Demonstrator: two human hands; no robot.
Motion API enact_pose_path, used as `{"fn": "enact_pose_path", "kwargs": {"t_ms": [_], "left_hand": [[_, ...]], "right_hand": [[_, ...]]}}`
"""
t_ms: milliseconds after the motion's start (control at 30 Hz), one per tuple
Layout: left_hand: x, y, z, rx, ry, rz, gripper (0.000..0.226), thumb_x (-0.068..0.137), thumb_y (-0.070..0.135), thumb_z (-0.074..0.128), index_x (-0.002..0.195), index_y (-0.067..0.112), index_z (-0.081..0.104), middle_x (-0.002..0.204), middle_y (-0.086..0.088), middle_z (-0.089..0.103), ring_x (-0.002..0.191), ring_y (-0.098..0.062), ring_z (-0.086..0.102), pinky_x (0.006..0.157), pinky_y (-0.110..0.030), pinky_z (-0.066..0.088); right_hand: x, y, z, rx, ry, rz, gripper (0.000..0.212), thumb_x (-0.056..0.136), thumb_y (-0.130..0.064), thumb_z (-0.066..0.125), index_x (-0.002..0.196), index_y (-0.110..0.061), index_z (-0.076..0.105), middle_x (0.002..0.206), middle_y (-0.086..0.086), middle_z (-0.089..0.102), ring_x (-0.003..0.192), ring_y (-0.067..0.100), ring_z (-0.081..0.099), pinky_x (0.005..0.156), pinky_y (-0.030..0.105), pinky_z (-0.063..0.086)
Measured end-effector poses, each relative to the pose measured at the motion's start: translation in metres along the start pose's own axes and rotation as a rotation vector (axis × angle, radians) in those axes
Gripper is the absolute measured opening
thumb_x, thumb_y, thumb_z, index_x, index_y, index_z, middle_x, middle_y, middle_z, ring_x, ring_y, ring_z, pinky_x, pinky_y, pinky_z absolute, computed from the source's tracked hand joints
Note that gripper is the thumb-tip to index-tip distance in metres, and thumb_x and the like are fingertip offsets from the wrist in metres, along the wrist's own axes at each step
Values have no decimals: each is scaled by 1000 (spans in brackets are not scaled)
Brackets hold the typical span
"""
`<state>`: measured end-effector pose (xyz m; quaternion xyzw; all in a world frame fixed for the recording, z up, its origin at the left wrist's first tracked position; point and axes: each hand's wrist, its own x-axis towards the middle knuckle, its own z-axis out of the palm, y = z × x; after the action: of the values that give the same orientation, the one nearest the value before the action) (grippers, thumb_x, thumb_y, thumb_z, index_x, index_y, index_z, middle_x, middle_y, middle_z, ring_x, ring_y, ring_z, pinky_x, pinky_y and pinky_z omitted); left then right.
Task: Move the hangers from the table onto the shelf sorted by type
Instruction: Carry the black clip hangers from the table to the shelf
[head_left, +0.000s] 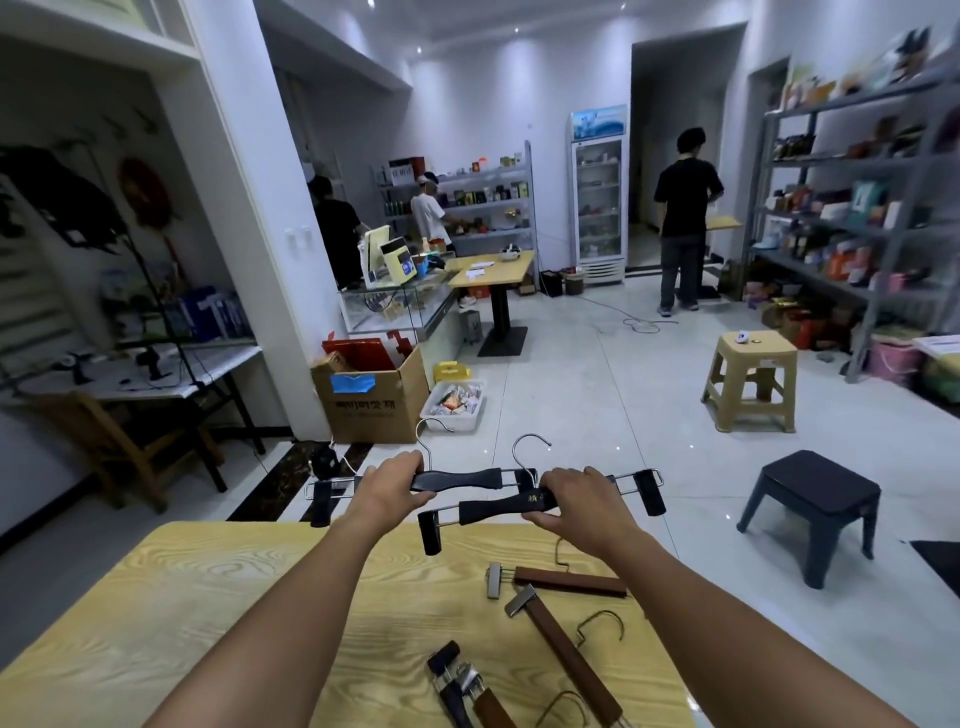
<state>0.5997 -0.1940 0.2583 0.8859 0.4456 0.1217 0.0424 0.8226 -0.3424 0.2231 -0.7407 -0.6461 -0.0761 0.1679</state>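
Observation:
My left hand (395, 480) grips a black clip hanger (457, 479) by its bar, held level above the far edge of the yellow wooden table (208, 597). My right hand (574, 501) grips a second black clip hanger (498, 510), just below and in front of the first. Both steel hooks point up. On the table below lie two brown wooden clamp hangers (569, 581) (566, 654). At the near edge lie another black hanger (447, 680) and a brown one (491, 709), partly cut off. A grey shelf unit (883, 208) stands far right.
A cardboard box (371, 395) and a white bin (454, 405) sit on the floor past the table. A beige stool (750, 379) and a dark stool (815, 512) stand to the right. Three people stand at the back by shelves and a fridge (597, 192).

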Motion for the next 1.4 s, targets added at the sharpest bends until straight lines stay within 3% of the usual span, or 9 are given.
{"fn": "enact_pose_path", "kwargs": {"t_ms": [400,567,900,1067,1400], "left_hand": [[-53,-27,-71,52,114,-153,28,86,35,65,85,21,41,90,2,58,87,-22,57,76,-35,37],[-102,-58,-103,72,162,-254,27,86,33,66,86,20,42,87,3,56,89,-24,57,78,-35,37],[-250,-106,-144,117,231,-441,27,87,35,64,86,17,44,91,1,57,88,-24,55,71,-34,31],[-332,-111,-154,120,242,-548,26,86,34,65,85,18,44,88,3,56,83,-22,53,70,-33,31],[-491,-109,-167,93,303,-821,26,85,31,67,85,18,44,89,-1,61,86,-26,57,78,-37,41]], "right_hand": [[10,-45,-27,-19,39,-175,38,88,-58,51,91,-20,53,95,-2,62,72,16,42,74,29,32],[16,-88,-31,24,68,-275,40,87,-59,53,94,-20,57,98,-3,64,85,19,57,76,29,33],[-33,-193,-36,97,42,-484,41,87,-57,54,103,-20,59,103,-1,65,93,22,58,75,30,32],[-70,-242,-35,135,15,-582,38,87,-58,53,94,-21,57,100,-2,64,92,21,58,76,30,31],[-136,-336,-25,209,-33,-852,38,87,-60,51,94,-23,56,96,-5,63,86,19,57,73,29,30]]}}
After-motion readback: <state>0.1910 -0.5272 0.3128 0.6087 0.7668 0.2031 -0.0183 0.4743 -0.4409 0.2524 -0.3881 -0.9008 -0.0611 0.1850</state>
